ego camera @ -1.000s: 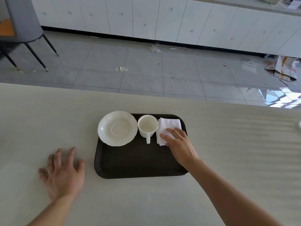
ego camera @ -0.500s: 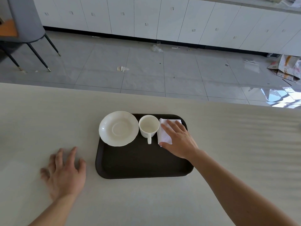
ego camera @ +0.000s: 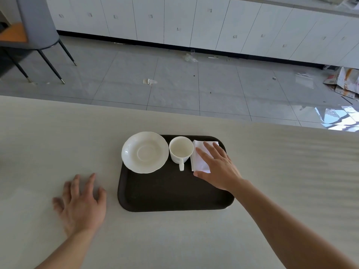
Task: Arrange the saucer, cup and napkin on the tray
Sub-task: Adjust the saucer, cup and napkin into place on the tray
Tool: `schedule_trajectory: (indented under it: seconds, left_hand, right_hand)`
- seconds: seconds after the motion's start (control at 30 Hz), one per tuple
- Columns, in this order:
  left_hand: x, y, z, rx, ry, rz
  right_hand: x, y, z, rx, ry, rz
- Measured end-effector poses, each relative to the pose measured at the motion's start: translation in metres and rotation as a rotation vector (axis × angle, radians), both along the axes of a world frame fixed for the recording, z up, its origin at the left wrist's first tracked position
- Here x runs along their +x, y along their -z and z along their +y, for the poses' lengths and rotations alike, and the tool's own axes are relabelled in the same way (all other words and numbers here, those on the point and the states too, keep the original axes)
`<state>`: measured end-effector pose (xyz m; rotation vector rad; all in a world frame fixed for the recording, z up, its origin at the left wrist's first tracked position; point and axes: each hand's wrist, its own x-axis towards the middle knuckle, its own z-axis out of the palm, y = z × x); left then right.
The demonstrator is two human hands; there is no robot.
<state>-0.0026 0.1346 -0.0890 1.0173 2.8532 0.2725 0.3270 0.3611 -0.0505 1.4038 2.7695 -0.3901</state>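
A dark brown tray point(ego camera: 171, 195) lies on the pale table. A white saucer point(ego camera: 145, 152) rests at its far left corner, overhanging the rim. To the saucer's right stands a white cup point(ego camera: 181, 150), upright, handle toward me. A folded white napkin point(ego camera: 198, 162) lies at the far right of the tray. My right hand point(ego camera: 217, 167) lies flat on the napkin with fingers spread, covering its right part. Palm down on the table, left of the tray, rests my left hand point(ego camera: 81, 202), holding nothing.
The table's far edge point(ego camera: 174, 113) runs across the view, with a grey tiled floor beyond it. A grey chair point(ego camera: 37, 26) stands at the far left. White cabinets line the back wall. Cardboard point(ego camera: 343, 82) and litter lie on the floor.
My right hand has slid farther onto the napkin, toward the tray's far right corner. My left hand has stayed on the table.
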Motion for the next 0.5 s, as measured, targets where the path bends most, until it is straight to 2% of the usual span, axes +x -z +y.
schedule_trajectory:
  seconds: [0.5]
  left_hand:
    - [0.0003,0.0,-0.0005,0.027,0.005,-0.004]
  right_hand:
    - [-0.0037,0.0013,-0.0081,0.0,0.049,0.022]
